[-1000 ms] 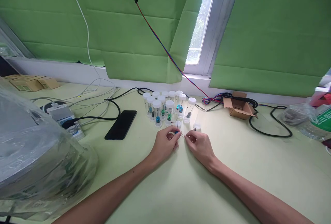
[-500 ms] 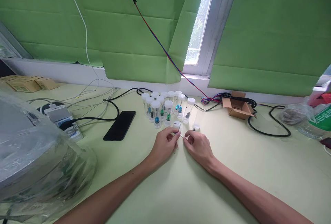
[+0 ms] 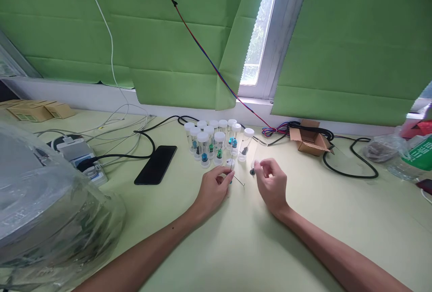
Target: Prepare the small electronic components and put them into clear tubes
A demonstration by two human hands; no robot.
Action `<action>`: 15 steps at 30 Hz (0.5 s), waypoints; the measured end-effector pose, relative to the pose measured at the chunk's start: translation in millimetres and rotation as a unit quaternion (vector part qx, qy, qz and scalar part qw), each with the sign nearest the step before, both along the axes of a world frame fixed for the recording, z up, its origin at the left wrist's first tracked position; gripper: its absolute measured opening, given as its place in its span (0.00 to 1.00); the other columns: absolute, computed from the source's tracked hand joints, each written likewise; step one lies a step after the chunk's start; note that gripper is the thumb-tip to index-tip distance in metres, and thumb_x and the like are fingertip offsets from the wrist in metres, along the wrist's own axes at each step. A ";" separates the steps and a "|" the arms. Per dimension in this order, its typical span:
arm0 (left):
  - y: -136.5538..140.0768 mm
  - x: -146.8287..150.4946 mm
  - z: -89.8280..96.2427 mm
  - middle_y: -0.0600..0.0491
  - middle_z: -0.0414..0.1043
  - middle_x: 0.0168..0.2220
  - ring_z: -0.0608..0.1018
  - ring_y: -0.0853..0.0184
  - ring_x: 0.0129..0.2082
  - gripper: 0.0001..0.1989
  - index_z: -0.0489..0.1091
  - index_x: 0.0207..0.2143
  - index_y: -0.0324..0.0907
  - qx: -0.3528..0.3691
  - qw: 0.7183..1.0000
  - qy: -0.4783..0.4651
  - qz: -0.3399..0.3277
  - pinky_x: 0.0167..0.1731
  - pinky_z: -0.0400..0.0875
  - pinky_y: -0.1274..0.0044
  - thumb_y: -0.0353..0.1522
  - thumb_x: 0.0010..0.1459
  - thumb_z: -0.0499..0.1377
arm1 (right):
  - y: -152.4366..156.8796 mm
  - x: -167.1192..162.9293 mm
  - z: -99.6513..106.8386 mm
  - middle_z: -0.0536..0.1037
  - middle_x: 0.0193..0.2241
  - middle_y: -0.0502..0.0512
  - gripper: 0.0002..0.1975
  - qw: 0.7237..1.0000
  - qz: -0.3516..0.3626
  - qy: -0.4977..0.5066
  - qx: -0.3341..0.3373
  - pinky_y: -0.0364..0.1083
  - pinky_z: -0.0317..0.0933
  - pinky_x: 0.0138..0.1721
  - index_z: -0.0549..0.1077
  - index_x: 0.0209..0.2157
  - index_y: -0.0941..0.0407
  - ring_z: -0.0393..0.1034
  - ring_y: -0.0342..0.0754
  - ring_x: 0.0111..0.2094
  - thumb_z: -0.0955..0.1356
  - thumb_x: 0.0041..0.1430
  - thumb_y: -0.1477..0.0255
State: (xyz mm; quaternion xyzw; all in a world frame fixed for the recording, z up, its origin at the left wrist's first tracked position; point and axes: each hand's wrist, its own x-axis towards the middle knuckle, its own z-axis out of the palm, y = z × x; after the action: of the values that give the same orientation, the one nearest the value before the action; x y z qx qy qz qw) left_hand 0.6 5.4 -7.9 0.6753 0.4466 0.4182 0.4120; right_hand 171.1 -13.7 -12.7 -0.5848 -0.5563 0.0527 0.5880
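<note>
My left hand is closed in a pinch over the table. From its fingertips a thin dark needle-like rod points up, and a thin pale stick slants down to the right. A bit of teal shows under the fingers. My right hand is curled, its thumb and fingertips close to a small dark piece and a clear tube; what those fingers hold is hidden. Just beyond my left hand lies a white cap. Several white-capped clear tubes with blue, green or dark pieces inside stand upright behind it.
A black phone lies left of the tubes. A power strip and cables are farther left, beside a large plastic-wrapped object. An open cardboard box and a black cable are to the right.
My right hand has moved away from my left fingertips, to the right, beside the small dark piece. The pale stick's end now shows free. My left hand has hardly moved.
</note>
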 end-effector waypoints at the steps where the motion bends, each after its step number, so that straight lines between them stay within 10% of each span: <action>1: -0.5 -0.3 0.6 0.53 0.72 0.28 0.68 0.74 0.15 0.14 0.72 0.34 0.41 -0.004 1.000 0.002 0.002 0.16 0.61 0.80 0.42 0.58 0.56 | 2.3 3.2 1.2 0.58 0.21 0.44 0.10 1.000 -0.019 0.014 0.010 0.42 0.54 0.27 0.64 0.29 0.55 0.55 0.43 0.23 0.64 0.61 0.65; 6: -1.2 -0.8 -0.7 0.55 0.71 0.25 0.69 0.73 0.15 0.12 0.70 0.31 0.42 -0.006 1.000 -0.018 -0.001 0.16 0.60 0.79 0.42 0.57 0.57 | 19.6 19.9 -2.6 0.67 0.35 0.55 0.18 0.996 -0.082 0.017 0.037 0.48 0.61 0.39 0.63 0.44 0.56 0.64 0.49 0.36 0.67 0.57 0.61; 15: -0.9 -0.2 -1.5 0.56 0.70 0.22 0.68 0.73 0.15 0.12 0.69 0.28 0.42 -0.004 1.000 -0.014 -0.010 0.17 0.61 0.80 0.41 0.57 0.56 | 34.9 28.7 -14.3 0.72 0.46 0.62 0.26 0.999 0.046 -0.006 -0.014 0.55 0.61 0.48 0.61 0.53 0.56 0.66 0.54 0.48 0.68 0.56 0.60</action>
State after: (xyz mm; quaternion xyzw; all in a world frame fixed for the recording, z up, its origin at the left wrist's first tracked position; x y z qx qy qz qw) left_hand 0.4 4.6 -9.4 0.6721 0.4354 0.4214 0.4256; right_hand 199.7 21.1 -27.0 -0.5667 -0.5854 0.0840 0.5736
